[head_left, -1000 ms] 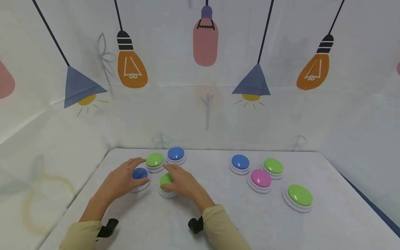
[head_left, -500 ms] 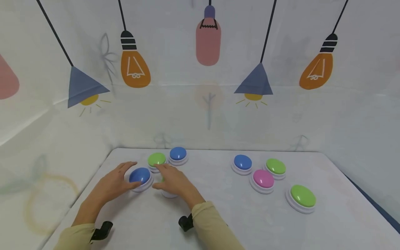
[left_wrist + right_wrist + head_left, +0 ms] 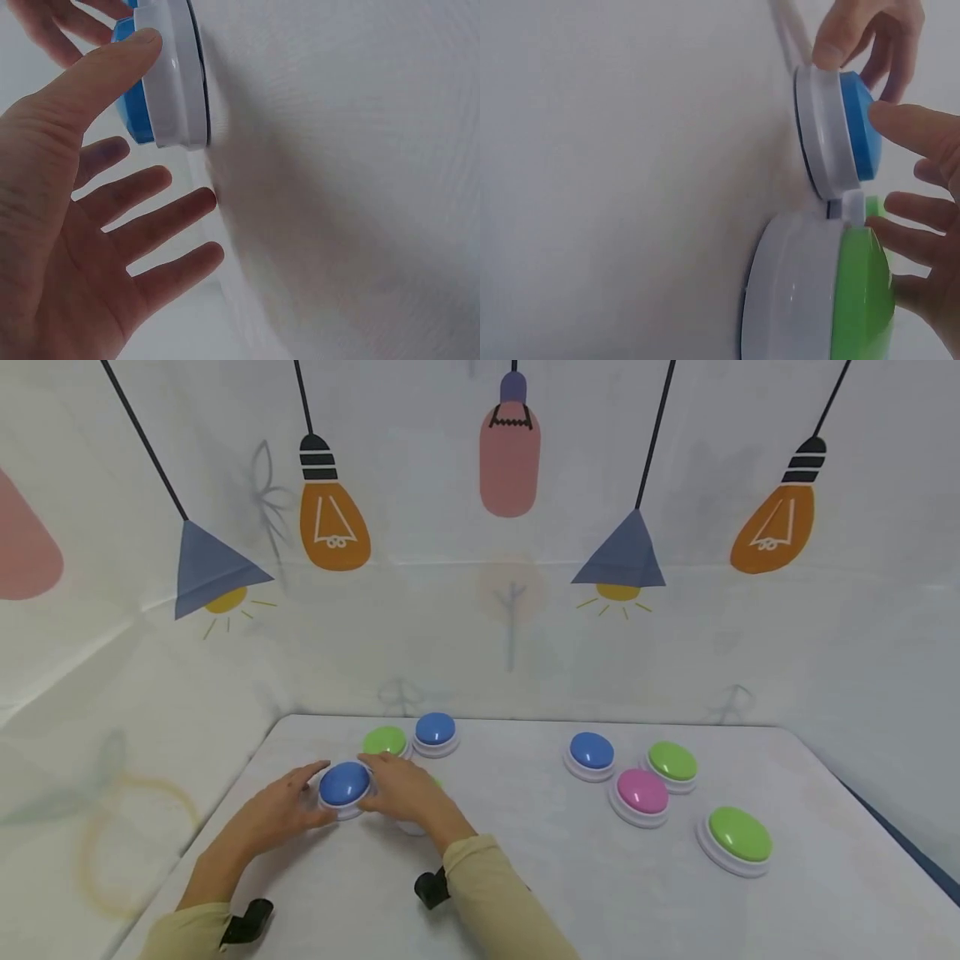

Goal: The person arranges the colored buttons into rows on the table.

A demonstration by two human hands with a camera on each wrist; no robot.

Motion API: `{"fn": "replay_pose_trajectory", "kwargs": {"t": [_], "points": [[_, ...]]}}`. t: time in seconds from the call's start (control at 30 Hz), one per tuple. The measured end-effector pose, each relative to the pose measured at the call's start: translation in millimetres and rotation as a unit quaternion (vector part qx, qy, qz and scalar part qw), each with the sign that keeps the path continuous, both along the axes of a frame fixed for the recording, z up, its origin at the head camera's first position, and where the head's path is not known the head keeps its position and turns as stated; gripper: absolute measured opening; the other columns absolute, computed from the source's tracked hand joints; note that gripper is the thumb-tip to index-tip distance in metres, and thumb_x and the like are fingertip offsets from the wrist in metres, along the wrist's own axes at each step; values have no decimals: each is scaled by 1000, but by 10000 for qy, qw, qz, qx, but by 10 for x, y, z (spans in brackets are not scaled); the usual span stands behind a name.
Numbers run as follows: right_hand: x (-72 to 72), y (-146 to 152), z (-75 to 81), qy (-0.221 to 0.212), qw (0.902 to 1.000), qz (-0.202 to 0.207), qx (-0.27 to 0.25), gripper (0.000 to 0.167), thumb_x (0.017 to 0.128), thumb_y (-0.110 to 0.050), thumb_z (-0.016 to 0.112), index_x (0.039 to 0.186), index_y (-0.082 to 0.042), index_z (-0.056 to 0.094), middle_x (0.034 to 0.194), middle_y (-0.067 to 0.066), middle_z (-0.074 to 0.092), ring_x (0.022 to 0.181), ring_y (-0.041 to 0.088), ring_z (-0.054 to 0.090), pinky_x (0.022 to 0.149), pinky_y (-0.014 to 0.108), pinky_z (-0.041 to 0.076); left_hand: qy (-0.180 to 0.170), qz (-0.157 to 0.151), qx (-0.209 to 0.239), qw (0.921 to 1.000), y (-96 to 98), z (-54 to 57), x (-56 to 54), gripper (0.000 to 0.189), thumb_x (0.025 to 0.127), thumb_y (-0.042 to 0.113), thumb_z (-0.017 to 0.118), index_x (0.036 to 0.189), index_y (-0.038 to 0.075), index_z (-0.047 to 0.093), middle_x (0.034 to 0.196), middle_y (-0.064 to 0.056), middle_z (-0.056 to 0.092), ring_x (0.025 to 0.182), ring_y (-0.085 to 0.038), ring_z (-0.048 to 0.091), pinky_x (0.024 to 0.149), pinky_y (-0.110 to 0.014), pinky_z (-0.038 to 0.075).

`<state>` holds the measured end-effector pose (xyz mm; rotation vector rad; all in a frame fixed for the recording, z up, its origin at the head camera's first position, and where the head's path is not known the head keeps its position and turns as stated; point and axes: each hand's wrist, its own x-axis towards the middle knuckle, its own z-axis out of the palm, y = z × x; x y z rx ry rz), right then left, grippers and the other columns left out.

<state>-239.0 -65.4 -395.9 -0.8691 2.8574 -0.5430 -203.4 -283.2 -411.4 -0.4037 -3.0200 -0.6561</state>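
Observation:
A push button with a blue dome (image 3: 344, 783) and white round base sits on the table between both hands. My left hand (image 3: 273, 814) is at its left, fingers spread; in the left wrist view the thumb (image 3: 112, 71) overlaps the white base. From the right comes my right hand (image 3: 408, 797), its thumb (image 3: 904, 124) at the blue dome's edge in the right wrist view. Its other fingers extend loosely over a green push button (image 3: 862, 292), which is mostly hidden under that hand in the head view.
Behind the hands stand another green button (image 3: 385, 741) and a blue one (image 3: 435, 727). On the right are a blue button (image 3: 592, 750), a pink one (image 3: 642, 791) and two green ones (image 3: 672, 761), (image 3: 740, 833). A printed cloth wall (image 3: 450, 627) rises behind the table.
My right hand has moved left from the green button to the blue one. The left hand has drawn back from over the blue button to its left side. The head view has shifted slightly.

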Motion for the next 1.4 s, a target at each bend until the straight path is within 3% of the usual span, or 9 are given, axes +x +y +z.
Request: {"fn": "replay_pose_trajectory", "kwargs": {"t": [0.23,0.4,0.73,0.97,1.4], "points": [[-19,-118,-77,-197,9998,24,-64,69,90,-35,71,151,-23,41,151,-2,47,132,12,50,106,29,44,27,-76,-189,9998,-2,-19,-5,78,80,42,79,140,3,48,119,-28,65,105,-46,64,82,-61,52],[-55,-184,-150,22,9999,-35,121,66,90,-34,72,149,-23,44,146,-3,52,128,11,54,102,28,47,165,-26,-317,9994,29,-43,-18,74,79,37,80,138,3,50,116,-25,67,101,-44,65,80,-59,53],[-54,-199,-136,344,9991,-66,251,58,93,-27,69,147,-20,47,142,-7,56,126,8,55,103,24,45,300,-100,-145,9994,100,-73,-59,73,80,24,81,137,-8,48,113,-28,68,109,-45,63,90,-59,50],[-44,-221,-166,397,9987,-109,295,58,92,-28,70,146,-21,48,141,-7,57,125,8,56,101,25,47,297,-171,-154,9993,111,-60,-44,71,81,22,81,136,-10,50,117,-29,66,110,-44,63,92,-57,50],[-26,-195,-149,371,9993,-54,84,59,95,-31,67,149,-22,44,144,-6,54,127,9,55,102,26,46,726,-249,-82,9970,75,-14,-36,66,81,21,80,136,-5,54,126,-28,62,112,-46,61,93,-59,49]]}}
